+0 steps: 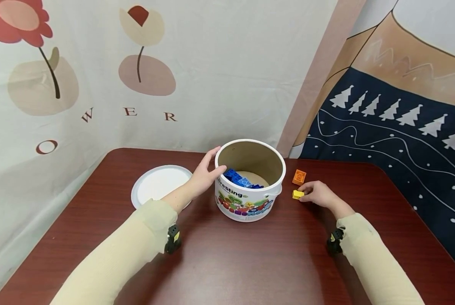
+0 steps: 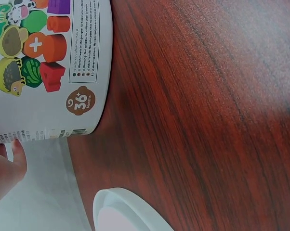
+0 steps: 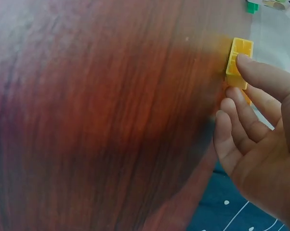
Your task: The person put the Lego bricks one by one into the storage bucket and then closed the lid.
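Observation:
A white bucket (image 1: 246, 203) with printed toy pictures stands upright on the table, several blue building blocks (image 1: 239, 178) visible inside. My left hand (image 1: 202, 176) holds its left side, thumb at the rim; in the left wrist view some fingers are hidden by the bucket (image 2: 44, 106). To the bucket's right, my right hand (image 1: 319, 195) pinches a yellow building block (image 1: 297, 194) between thumb and fingers. The right wrist view shows the thumb against the hollow side of this yellow block (image 3: 240, 50). Just beyond it lies an orange building block (image 1: 299, 177) on the table.
A round white lid (image 1: 158, 184) lies left of the bucket, partly behind my left forearm. The brown table (image 1: 242, 262) ends at printed cloth hangings (image 1: 227, 76) at the back. A small green piece (image 3: 252, 7) shows at the right wrist view's top edge.

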Tool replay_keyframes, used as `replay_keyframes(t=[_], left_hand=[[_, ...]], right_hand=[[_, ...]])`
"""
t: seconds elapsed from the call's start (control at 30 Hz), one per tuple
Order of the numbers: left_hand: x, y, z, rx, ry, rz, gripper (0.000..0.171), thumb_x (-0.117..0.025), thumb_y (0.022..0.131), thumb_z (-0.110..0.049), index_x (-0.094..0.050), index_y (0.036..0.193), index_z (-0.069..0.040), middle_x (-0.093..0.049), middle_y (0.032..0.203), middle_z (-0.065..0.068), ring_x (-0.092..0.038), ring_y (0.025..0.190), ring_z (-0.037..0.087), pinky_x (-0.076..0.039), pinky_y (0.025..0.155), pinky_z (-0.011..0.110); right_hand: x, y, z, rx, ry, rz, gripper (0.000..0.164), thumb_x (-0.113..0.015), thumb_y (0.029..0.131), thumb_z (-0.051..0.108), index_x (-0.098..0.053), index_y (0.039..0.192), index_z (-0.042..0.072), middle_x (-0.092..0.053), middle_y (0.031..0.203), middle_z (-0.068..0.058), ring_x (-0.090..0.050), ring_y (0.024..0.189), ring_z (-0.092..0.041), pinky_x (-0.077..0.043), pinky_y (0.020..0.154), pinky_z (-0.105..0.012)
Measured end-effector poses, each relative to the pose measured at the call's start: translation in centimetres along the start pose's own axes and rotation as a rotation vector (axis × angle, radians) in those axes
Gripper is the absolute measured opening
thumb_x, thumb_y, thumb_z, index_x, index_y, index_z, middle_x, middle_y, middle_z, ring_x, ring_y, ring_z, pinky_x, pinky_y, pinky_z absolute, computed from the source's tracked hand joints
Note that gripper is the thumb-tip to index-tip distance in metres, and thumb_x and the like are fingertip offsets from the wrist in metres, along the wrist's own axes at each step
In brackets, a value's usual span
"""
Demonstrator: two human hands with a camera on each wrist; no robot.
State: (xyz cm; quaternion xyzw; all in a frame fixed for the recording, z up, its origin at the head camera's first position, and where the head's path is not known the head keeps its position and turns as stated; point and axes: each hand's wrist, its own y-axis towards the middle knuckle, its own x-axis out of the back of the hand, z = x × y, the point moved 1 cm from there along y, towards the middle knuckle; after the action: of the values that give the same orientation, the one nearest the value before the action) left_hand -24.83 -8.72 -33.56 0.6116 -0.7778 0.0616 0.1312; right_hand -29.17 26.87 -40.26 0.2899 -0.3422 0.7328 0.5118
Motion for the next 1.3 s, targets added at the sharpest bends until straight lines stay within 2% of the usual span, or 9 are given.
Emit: replay_keyframes(t=[0.17,0.4,0.5,0.63,0.93,1.3], left_hand=[[0.0,0.1,0.2,0.002,0.009,-0.002,0.064,-0.051,0.094,-0.014,-0.018,0.149,-0.006,-0.023,0.151,0.02,-0.018,0.142,0.033,-0.018,0.114,0.056],[0.2,1.8,2.9,-0.001,-0.008,-0.012,0.066,-0.054,0.093,-0.021,-0.019,0.149,-0.015,-0.023,0.152,0.014,-0.017,0.143,0.031,-0.015,0.113,0.059],[0.1,2.0,3.3,-0.015,-0.002,-0.022,0.066,-0.054,0.093,-0.022,-0.02,0.149,-0.018,-0.024,0.152,0.012,-0.018,0.143,0.029,-0.017,0.113,0.057],[0.1,2.0,3.3,-0.031,0.003,-0.029,0.065,-0.054,0.093,-0.021,-0.021,0.149,-0.017,-0.025,0.152,0.012,-0.02,0.142,0.029,-0.021,0.113,0.055],[0.1,1.9,3.0,-0.029,0.007,-0.031,0.065,-0.054,0.093,-0.021,-0.021,0.149,-0.016,-0.025,0.151,0.013,-0.021,0.142,0.029,-0.02,0.113,0.055],[0.1,2.0,3.1,-0.026,0.006,-0.027,0.064,-0.054,0.093,-0.021,-0.021,0.149,-0.017,-0.025,0.152,0.012,-0.02,0.142,0.029,-0.017,0.114,0.056]], right_hand=[[0.3,-0.3,0.1,-0.009,0.078,0.005,0.034,-0.067,0.082,0.008,-0.058,0.112,-0.007,-0.06,0.099,-0.02,-0.053,0.074,-0.016,-0.052,0.064,-0.024],[1.0,-0.9,1.0,0.039,0.171,-0.001,0.038,-0.065,0.085,0.01,-0.055,0.116,-0.01,-0.059,0.102,-0.023,-0.059,0.08,-0.018,-0.057,0.071,-0.028],[1.3,-1.1,1.6,0.055,0.207,-0.008,0.038,-0.065,0.085,0.009,-0.055,0.116,-0.011,-0.059,0.103,-0.025,-0.06,0.081,-0.02,-0.057,0.071,-0.029],[2.0,-1.3,2.5,0.052,0.231,-0.018,0.039,-0.063,0.086,0.009,-0.054,0.118,-0.011,-0.059,0.106,-0.026,-0.06,0.081,-0.019,-0.057,0.073,-0.03],[3.6,-1.5,4.2,0.053,0.214,-0.03,0.038,-0.062,0.089,0.013,-0.055,0.12,-0.008,-0.06,0.108,-0.024,-0.062,0.083,-0.018,-0.055,0.082,-0.04],[5.4,-2.3,7.6,0.071,0.185,-0.069,0.037,-0.062,0.089,0.017,-0.058,0.118,-0.006,-0.061,0.11,-0.025,-0.062,0.085,-0.022,-0.056,0.075,-0.026]])
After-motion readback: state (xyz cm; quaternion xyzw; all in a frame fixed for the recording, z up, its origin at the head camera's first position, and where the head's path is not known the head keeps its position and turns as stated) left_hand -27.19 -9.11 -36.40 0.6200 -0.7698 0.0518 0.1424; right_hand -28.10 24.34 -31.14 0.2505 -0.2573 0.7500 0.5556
